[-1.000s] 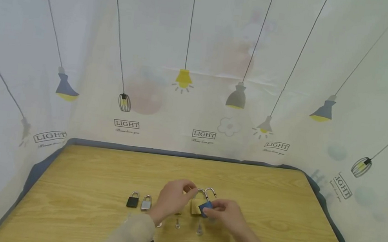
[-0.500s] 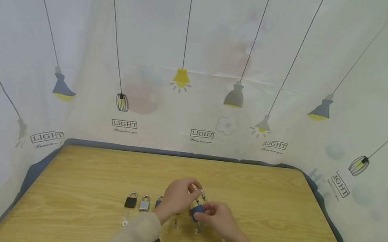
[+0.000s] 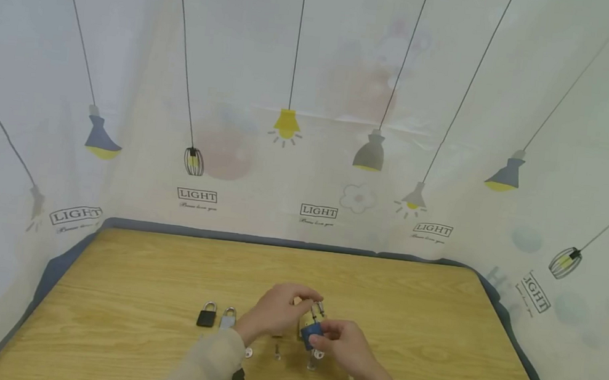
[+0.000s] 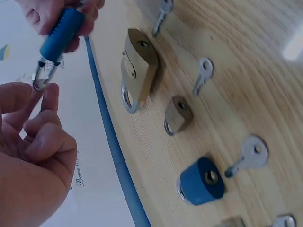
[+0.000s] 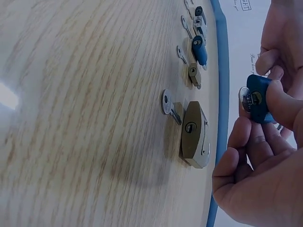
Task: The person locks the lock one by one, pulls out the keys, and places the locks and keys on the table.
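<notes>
My right hand grips a blue padlock by its body, between thumb and fingers. A key stands in the padlock's keyhole, seen in the right wrist view. At the padlock's other end, my left hand pinches the top of the metal shackle with its fingertips. Both hands are raised over the table. Behind the blue padlock in the head view stands a large brass padlock, partly hidden there. A small brass padlock and a second blue padlock stand in the same row.
Farther left stand a black padlock and a silver padlock. Several loose keys, such as a round-headed key, lie in front of the row on the wooden table. A printed white curtain surrounds the table.
The blue padlock has moved slightly left and down in my right hand. Its shackle, swung outward before, now stands in line above the body, and my left fingers have come onto it.
</notes>
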Action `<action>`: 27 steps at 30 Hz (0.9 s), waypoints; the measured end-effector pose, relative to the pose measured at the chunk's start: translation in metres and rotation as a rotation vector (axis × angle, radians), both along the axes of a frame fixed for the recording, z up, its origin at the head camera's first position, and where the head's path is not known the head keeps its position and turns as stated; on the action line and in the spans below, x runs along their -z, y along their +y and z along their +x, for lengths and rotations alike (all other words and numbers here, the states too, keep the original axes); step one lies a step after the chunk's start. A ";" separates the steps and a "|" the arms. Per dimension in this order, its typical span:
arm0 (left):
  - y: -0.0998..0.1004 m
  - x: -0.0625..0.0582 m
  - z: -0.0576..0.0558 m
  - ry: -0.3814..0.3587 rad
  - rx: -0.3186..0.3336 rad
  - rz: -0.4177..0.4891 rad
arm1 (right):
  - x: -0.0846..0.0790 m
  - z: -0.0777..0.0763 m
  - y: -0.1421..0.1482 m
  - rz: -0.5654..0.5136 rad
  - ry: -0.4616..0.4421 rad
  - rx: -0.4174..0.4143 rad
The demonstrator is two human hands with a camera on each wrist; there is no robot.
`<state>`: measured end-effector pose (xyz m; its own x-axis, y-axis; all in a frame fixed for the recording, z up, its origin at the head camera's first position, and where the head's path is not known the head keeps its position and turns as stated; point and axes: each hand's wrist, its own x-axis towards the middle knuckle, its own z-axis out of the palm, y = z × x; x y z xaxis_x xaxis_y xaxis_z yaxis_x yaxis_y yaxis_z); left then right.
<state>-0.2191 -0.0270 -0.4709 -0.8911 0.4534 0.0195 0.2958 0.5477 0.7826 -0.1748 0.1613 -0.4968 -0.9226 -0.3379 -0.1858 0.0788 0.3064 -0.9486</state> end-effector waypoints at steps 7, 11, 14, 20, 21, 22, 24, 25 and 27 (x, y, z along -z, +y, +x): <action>-0.011 0.006 -0.003 -0.024 0.043 0.030 | 0.000 0.002 -0.002 -0.028 -0.009 0.024; -0.013 0.009 -0.003 0.011 0.004 0.032 | -0.001 0.003 -0.004 -0.005 -0.003 0.043; -0.012 0.009 -0.002 0.044 -0.027 0.008 | -0.003 0.004 -0.006 0.018 0.012 0.055; -0.007 0.005 0.000 0.099 -0.044 -0.040 | -0.001 0.004 -0.008 0.011 0.028 0.024; -0.007 0.005 0.000 0.109 -0.045 -0.044 | 0.000 0.004 -0.007 0.006 0.027 0.014; -0.006 0.005 0.001 0.119 -0.045 -0.048 | 0.001 0.004 -0.007 0.002 0.025 0.007; -0.006 0.005 0.001 0.138 -0.049 -0.059 | 0.001 0.003 -0.007 0.007 0.023 0.004; -0.006 0.005 0.001 0.146 -0.050 -0.063 | 0.001 0.003 -0.007 0.012 0.022 0.009; -0.006 0.006 0.001 0.157 -0.050 -0.067 | 0.000 0.004 -0.008 0.023 0.019 0.023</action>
